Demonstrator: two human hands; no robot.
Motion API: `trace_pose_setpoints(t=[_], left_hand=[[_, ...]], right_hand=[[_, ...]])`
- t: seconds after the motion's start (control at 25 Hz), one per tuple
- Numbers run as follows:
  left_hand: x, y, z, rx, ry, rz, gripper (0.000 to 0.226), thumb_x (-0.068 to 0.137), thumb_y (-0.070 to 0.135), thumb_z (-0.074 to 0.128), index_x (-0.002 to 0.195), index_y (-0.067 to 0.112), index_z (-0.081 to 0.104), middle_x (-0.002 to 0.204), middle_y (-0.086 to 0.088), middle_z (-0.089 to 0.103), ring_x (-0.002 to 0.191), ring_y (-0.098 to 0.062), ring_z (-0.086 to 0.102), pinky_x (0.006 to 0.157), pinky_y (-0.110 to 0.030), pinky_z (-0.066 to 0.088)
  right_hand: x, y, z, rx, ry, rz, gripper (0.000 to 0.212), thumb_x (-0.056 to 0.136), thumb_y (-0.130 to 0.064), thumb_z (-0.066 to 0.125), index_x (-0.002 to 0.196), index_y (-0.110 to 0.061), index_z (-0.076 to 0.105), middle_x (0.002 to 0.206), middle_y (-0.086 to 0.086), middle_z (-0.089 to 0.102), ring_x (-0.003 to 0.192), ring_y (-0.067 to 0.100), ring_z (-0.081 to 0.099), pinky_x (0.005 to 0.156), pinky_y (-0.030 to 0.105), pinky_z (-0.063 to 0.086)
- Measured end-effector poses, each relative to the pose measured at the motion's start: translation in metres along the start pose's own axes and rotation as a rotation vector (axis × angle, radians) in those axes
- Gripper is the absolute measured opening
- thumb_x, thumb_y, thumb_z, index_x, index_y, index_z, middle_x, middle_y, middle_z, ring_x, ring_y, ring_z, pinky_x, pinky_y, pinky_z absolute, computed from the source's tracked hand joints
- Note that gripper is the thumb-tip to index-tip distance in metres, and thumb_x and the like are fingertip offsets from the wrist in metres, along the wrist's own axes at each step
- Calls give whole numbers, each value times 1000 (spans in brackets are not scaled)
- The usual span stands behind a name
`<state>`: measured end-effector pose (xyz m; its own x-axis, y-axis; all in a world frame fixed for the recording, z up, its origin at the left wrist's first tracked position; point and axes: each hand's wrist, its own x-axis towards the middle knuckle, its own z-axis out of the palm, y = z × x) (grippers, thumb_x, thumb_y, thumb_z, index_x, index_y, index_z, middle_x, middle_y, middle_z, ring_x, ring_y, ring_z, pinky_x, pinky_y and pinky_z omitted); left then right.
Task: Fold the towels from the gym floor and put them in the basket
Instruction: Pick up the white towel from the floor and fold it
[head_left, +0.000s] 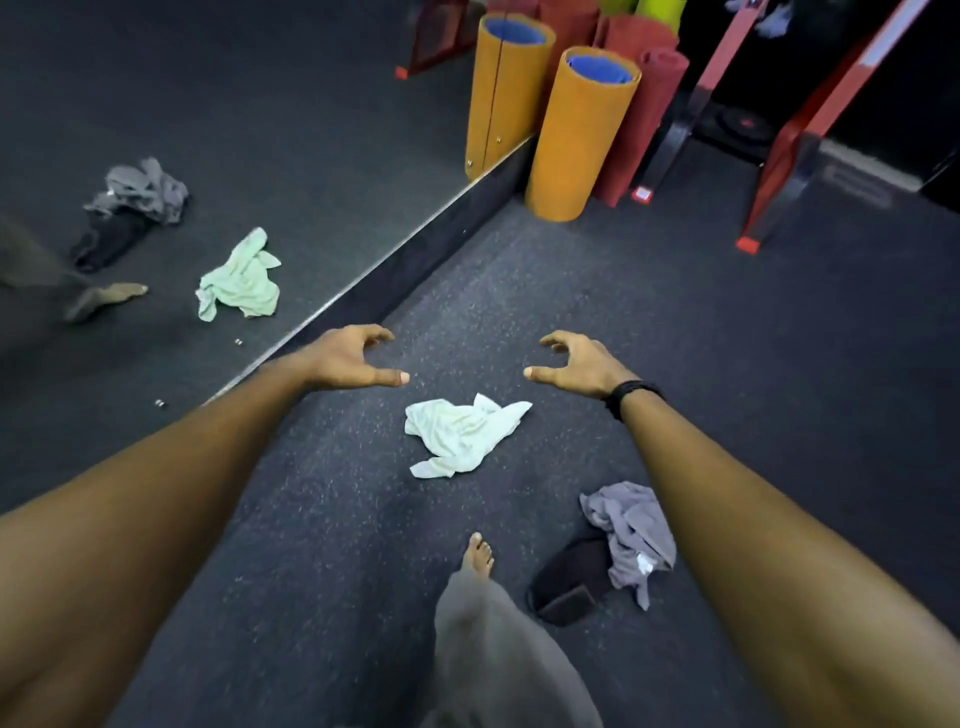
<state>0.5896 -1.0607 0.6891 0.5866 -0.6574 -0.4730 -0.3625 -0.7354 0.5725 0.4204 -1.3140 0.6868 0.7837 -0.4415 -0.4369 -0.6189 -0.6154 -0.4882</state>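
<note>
A crumpled pale green towel (462, 434) lies on the dark speckled gym floor in front of me. A crumpled grey towel (631, 535) lies to its right, partly over a black towel (569, 579). My left hand (353, 358) and my right hand (576, 361) reach out above and beyond the green towel, a hand's width apart from it. Both have loosely curled fingers and hold nothing. No basket is in view.
A wall mirror (182, 156) on the left reflects the towels and my foot. Rolled orange mats (579, 135) and red mats (644, 124) stand at the mirror's far end. Red machine legs (779, 150) stand at the right. My bare foot (478, 553) is near the towels.
</note>
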Motion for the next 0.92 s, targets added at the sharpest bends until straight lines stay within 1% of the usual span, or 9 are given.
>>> trace_pose_setpoints(t=[0.12,0.2,0.28,0.4,0.48,0.6,0.72,0.8,0.92], left_hand=[[81,-11,5,-13,-50,-90,79,74,48,76,140,17,45,140,-6,51,126,-21,50,104,-26,34],[130,-23,13,-41,-88,-114,80,74,46,75,141,16,43,142,-6,48,128,-21,48,106,-27,33],[178,-42,31,-44,-162,-145,81,76,44,75,143,15,39,145,-7,45,131,-21,46,108,-27,32],[255,-91,74,-62,-270,-186,82,78,42,74,145,15,36,149,-7,39,134,-21,42,108,-27,30],[295,-124,107,-54,-323,-181,81,78,42,74,144,15,36,150,-6,38,135,-21,40,109,-27,28],[357,-185,174,-40,-396,-204,81,79,39,74,145,15,35,151,-3,38,136,-19,39,106,-22,27],[409,-245,243,-17,-487,-211,84,78,42,74,147,18,32,153,-2,34,137,-19,37,108,-24,28],[435,-277,277,4,-528,-193,85,78,44,73,147,19,31,154,-2,32,139,-20,34,110,-27,27],[474,-322,325,32,-563,-169,86,78,47,73,147,19,31,154,-3,31,138,-21,34,109,-29,28]], right_hand=[[87,26,18,-21,-128,47,68,80,-42,72,136,-12,47,140,10,50,127,24,48,103,35,40],[137,44,40,-19,-169,74,65,81,-39,72,134,-9,49,138,10,51,125,25,49,102,35,40],[185,65,74,-18,-213,97,60,82,-37,72,131,-10,51,136,9,53,124,25,50,101,34,41],[252,103,142,-13,-281,123,56,81,-35,72,129,-11,52,135,9,54,123,24,51,99,32,42],[284,127,189,-1,-296,139,54,82,-34,71,128,-12,53,132,8,55,120,24,53,97,32,43],[333,172,278,-29,-364,168,48,85,-33,67,126,-13,53,131,7,54,117,25,53,93,30,43],[375,217,365,-48,-450,211,47,88,-31,63,130,-13,50,136,9,50,119,26,52,97,32,43],[399,239,409,-73,-448,213,48,89,-30,62,132,-13,49,135,10,49,120,27,50,99,35,43],[435,268,475,-159,-398,166,49,90,-27,61,135,-16,45,132,12,48,119,30,50,98,36,43]])
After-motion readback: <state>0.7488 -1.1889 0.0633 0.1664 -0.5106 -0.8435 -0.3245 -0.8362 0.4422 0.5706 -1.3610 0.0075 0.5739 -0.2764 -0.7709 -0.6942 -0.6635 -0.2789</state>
